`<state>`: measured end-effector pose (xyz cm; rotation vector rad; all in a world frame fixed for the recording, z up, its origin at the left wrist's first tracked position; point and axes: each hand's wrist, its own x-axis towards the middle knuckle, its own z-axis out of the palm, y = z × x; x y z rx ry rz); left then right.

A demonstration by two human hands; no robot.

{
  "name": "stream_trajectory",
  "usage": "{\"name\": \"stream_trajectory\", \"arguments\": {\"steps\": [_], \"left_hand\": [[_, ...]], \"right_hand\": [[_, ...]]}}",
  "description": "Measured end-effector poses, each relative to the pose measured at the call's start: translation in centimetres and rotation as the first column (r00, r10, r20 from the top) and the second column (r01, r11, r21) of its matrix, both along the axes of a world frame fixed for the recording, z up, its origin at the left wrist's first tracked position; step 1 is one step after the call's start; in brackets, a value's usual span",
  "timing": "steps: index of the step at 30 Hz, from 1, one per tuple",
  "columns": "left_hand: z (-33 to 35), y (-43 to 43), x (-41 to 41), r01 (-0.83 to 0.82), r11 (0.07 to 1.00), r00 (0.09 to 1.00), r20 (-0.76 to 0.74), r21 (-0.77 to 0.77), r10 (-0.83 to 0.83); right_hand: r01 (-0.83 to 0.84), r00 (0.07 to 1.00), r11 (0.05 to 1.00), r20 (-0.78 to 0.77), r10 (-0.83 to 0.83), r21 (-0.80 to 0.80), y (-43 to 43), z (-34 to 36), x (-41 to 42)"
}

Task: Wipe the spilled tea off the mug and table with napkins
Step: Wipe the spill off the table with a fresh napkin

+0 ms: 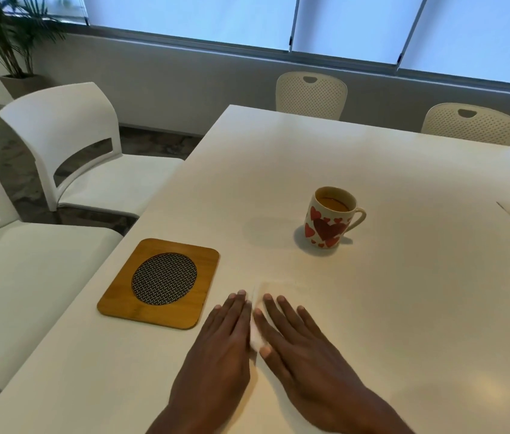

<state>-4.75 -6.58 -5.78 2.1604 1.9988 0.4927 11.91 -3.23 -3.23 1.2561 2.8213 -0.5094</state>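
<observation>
left hand [222,336] and right hand [297,343] lie flat, fingers straight, pressing a napkin [255,335] on the table [403,292]; neither grips anything. the mug [328,217], tea inside, stands well apart, far and right. best to keep the pressure even and slide the napkin toward the mug. open room lies right; a mat [159,283] sits just left, the table edge beyond it.

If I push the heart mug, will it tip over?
It would likely slosh: the heart mug holds tea fairly high. It stands flat on the smooth white table, so it probably slides rather than tips. It looks ceramic, so likely breakable.
</observation>
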Motion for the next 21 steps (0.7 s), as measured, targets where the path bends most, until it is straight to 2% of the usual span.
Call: {"name": "stream_trajectory", "arguments": {"steps": [2,5,8,13,17,21], "left_hand": [[0.2,-0.1,0.1,0.003,1.0,1.0,-0.008,0.0,-0.003],[0.5,-0.3,0.3,-0.022,1.0,0.999,0.032,0.007,0.022],[0.6,-0.4,0.3,-0.013,1.0,1.0,0.029,0.002,0.013],[0.9,-0.5,0.5,-0.013,1.0,1.0,-0.015,0.003,0.013],[1.0,-0.5,0.6,-0.01,1.0,1.0,-0.017,0.002,0.01],[0.8,-0.4,0.5,0.0,1.0,1.0,-0.005,0.008,0.0]], "right_hand": [[-0.043,0.998,0.99,0.059,0.035,0.132,-1.2,-0.1,1.1],[0.044,0.991,0.979,0.112,-0.068,0.198,-2.2,0.7,2.8],[0.103,0.993,0.981,0.046,-0.112,0.166,-0.6,0.2,5.2],[0.219,0.974,0.97,0.042,-0.224,0.106,4.6,-0.4,6.9],[0.167,0.985,0.981,0.017,-0.169,0.095,6.7,-0.4,3.9],[0.059,0.998,0.996,-0.014,-0.058,0.064,4.0,-0.8,1.7]]}}
